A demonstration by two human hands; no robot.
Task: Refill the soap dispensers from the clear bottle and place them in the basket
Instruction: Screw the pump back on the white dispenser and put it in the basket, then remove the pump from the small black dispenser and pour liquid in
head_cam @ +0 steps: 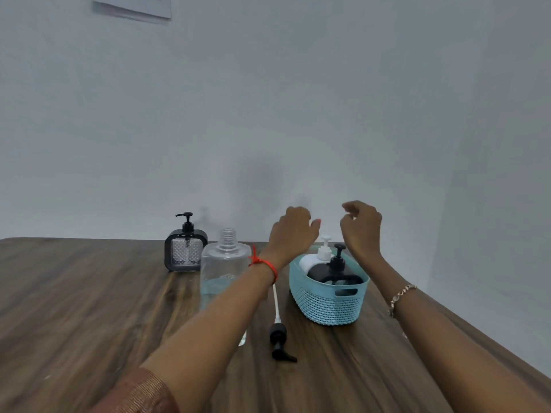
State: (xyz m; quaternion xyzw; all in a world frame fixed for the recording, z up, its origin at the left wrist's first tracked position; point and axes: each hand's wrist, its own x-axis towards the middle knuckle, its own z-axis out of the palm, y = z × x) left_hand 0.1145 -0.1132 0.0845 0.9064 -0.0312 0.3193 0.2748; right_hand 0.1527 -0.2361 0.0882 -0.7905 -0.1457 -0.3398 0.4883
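Observation:
A blue woven basket (328,305) stands on the wooden table and holds a white dispenser (313,259) and a black dispenser (335,271), both upright. My left hand (293,231) and my right hand (362,226) hover just above the basket's far end, fingers loosely curled, holding nothing. The clear bottle (225,272) stands uncapped left of the basket, partly behind my left forearm, with some liquid in its lower part. Its black pump head with a long white tube (277,332) lies on the table in front. A square black dispenser (185,251) stands at the back left.
The wooden table (89,308) runs up to a plain grey wall. Its right edge slants away close to the basket. A paper sheet (132,7) hangs high on the wall.

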